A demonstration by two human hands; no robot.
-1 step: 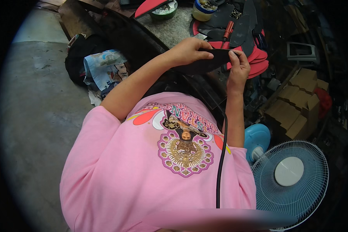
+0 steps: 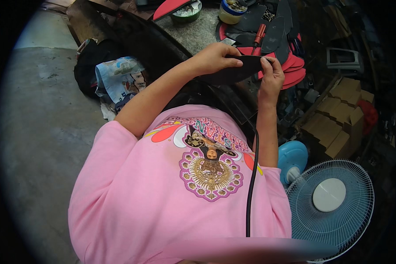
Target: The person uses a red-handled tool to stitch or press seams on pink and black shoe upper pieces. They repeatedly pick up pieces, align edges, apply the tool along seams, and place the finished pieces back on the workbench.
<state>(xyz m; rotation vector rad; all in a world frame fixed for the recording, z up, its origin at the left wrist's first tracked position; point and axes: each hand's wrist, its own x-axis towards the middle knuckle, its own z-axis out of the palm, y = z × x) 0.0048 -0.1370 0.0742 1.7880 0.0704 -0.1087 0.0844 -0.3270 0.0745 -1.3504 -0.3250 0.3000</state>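
Note:
A dark, flat shoe sole (image 2: 237, 74) with a curved outline is held up between my hands, in front of my body at the bench. My left hand (image 2: 216, 59) grips its upper edge, thumb lying along the near face. At the opposite end, my right hand (image 2: 272, 75) pinches the tip between thumb and fingers. Just beyond them lies a pile of red and black soles (image 2: 292, 72). A tool with a red handle (image 2: 260, 34) and thin shaft rests on that pile.
A green tub (image 2: 187, 16) and a blue-rimmed jar (image 2: 230, 16) stand on the bench. Cardboard boxes (image 2: 332, 116) are stacked at right, above a standing fan (image 2: 330, 196). A black cable (image 2: 252, 185) runs down over my shirt. Cloth (image 2: 119, 75) hangs at left.

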